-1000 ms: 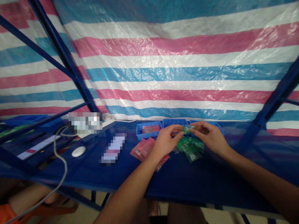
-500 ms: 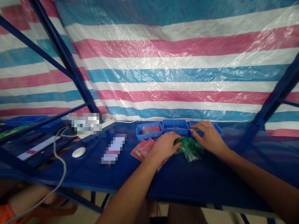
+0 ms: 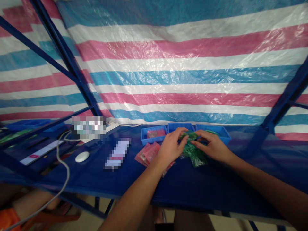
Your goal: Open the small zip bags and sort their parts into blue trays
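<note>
My left hand (image 3: 171,146) and my right hand (image 3: 211,146) both pinch one small green packet (image 3: 190,137), lifted just above a pile of green packets (image 3: 196,154) on the blue table. A pile of pink packets (image 3: 148,153) lies partly under my left wrist. Three small blue bins stand behind the piles: the left bin (image 3: 153,134) holds a pink packet, the middle bin (image 3: 175,126) is partly hidden by my left hand, and the right bin (image 3: 220,134) holds something green.
A white mouse (image 3: 82,156) with a grey cable (image 3: 63,179) lies left on the blue table (image 3: 192,186). Blurred-out items sit beside it. Blue frame struts cross left and right before a striped tarp (image 3: 168,64). Another person's leg (image 3: 29,205) shows at lower left.
One second ago both hands held a green packet up by the bins. Half a second ago they were down on the green pile. Now they pinch a packet lifted off it.
</note>
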Demonstrator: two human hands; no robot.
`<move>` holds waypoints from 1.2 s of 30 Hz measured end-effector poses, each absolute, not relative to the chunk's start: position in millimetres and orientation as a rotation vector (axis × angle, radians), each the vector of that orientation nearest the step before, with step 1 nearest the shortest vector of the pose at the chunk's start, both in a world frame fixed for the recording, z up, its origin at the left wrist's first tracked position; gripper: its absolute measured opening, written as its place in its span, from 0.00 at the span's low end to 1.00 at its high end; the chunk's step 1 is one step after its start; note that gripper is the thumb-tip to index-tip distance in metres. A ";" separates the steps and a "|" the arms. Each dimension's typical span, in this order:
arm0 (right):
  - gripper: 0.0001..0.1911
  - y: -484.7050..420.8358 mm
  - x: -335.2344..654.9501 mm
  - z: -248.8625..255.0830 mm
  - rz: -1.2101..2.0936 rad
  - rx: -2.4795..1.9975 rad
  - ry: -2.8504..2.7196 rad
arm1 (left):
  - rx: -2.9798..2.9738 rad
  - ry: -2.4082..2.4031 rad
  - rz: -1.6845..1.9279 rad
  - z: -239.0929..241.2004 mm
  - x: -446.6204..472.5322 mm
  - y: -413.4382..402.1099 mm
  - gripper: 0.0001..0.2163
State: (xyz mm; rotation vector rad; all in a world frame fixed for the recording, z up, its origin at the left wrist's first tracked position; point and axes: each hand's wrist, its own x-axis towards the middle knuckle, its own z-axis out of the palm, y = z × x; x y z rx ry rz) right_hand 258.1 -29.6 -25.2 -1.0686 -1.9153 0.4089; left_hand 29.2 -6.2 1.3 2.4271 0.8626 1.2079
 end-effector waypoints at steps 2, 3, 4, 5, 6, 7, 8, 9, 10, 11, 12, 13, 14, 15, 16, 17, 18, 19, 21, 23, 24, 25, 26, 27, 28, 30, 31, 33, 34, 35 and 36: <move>0.17 -28.7 256.2 -28.3 0.577 -1.089 -1.817 | 2.356 0.847 1.208 2.9 29.6 -8.0 0.15; 0.19 -28.4 255.4 -29.0 0.658 -1.095 -1.755 | 2.323 0.837 1.209 3.1 29.7 -8.5 0.16; 0.20 -28.4 254.7 -28.9 0.728 -1.095 -1.694 | 2.293 0.821 1.208 3.0 29.9 -8.7 0.17; 0.21 -28.5 253.9 -28.2 0.785 -1.087 -1.640 | 2.263 0.805 1.209 2.4 30.2 -8.5 0.18; 0.23 -28.8 253.2 -27.0 0.828 -1.072 -1.596 | 2.234 0.790 1.207 1.4 30.7 -8.1 0.18; 0.24 -29.2 252.3 -25.5 0.858 -1.055 -1.563 | 2.206 0.778 1.202 0.2 31.3 -7.5 0.18; 0.25 -29.7 251.5 -23.9 0.882 -1.040 -1.538 | 2.179 0.772 1.195 -1.2 32.1 -6.8 0.17; 0.26 -30.2 250.6 -22.6 0.904 -1.026 -1.516 | 2.150 0.771 1.189 -2.8 33.0 -6.1 0.16; 0.26 -30.8 249.7 -21.5 0.926 -1.013 -1.498 | 2.122 0.774 1.185 -4.2 34.0 -5.4 0.16; 0.27 -31.3 248.7 -20.8 0.947 -1.000 -1.481 | 2.095 0.777 1.185 -5.6 34.8 -4.8 0.16; 0.26 -31.7 247.8 -20.5 0.968 -0.987 -1.467 | 2.072 0.775 1.184 -6.8 35.6 -4.2 0.15; 0.26 -31.9 247.0 -20.6 0.980 -0.976 -1.453 | 2.056 0.769 1.182 -7.7 36.2 -3.7 0.15; 0.26 -32.0 246.3 -21.1 0.982 -0.970 -1.444 | 2.048 0.762 1.180 -8.3 36.6 -3.4 0.15; 0.26 -31.7 246.0 -21.8 0.969 -0.968 -1.438 | 2.048 0.758 1.187 -8.6 36.8 -3.2 0.16; 0.26 -31.2 245.9 -22.8 0.945 -0.973 -1.434 | 2.060 0.766 1.209 -8.7 36.7 -3.2 0.16; 0.26 -30.4 246.3 -24.0 0.911 -0.983 -1.429 | 2.085 0.783 1.244 -8.6 36.5 -3.5 0.17; 0.26 -29.5 247.0 -25.4 0.865 -0.996 -1.417 | 2.120 0.809 1.286 -8.3 36.2 -4.1 0.19; 0.25 -28.6 248.0 -26.8 0.810 -1.010 -1.399 | 2.157 0.837 1.329 -7.8 35.8 -5.0 0.20; 0.24 -27.4 250.1 -29.5 0.694 -1.035 -1.366 | 2.216 0.862 1.368 -6.7 35.4 -7.4 0.23; 0.21 -27.8 251.3 -31.3 0.610 -1.053 -1.401 | 2.229 0.820 1.318 -5.5 35.5 -9.8 0.23; 0.19 -28.6 251.3 -31.7 0.592 -1.054 -1.454 | 2.226 0.782 1.275 -4.9 35.7 -10.6 0.22; 0.18 -29.7 250.7 -31.7 0.592 -1.048 -1.522 | 2.225 0.749 1.234 -4.4 35.9 -10.9 0.21; 0.17 -31.0 249.8 -31.5 0.604 -1.036 -1.592 | 2.227 0.731 1.206 -4.0 35.9 -10.6 0.20; 0.16 -32.3 248.6 -31.2 0.618 -1.021 -1.654 | 2.236 0.729 1.190 -3.7 35.7 -9.8 0.19; 0.16 -33.4 247.5 -30.7 0.630 -1.010 -1.697 | 2.247 0.742 1.187 -3.6 35.2 -8.4 0.16; 0.15 -34.9 245.6 -29.9 0.623 -1.010 -1.709 | 2.250 0.792 1.203 -4.0 33.9 -4.8 0.13; 0.14 -35.2 245.1 -29.5 0.608 -1.021 -1.680 | 2.229 0.813 1.212 -4.4 33.3 -3.1 0.12; 0.15 -35.2 244.8 -28.8 0.586 -1.032 -1.586 | 2.146 0.830 1.220 -5.5 32.7 -0.8 0.12; 0.18 -34.9 244.7 -28.6 0.590 -1.028 -1.542 | 2.096 0.833 1.225 -6.0 32.8 -0.4 0.13; 0.21 -34.5 244.7 -28.6 0.606 -1.016 -1.506 | 2.054 0.832 1.228 -6.4 33.1 -0.4 0.16; 0.25 -33.9 244.6 -28.7 0.634 -0.999 -1.485 | 2.022 0.829 1.230 -6.6 33.5 -0.8 0.19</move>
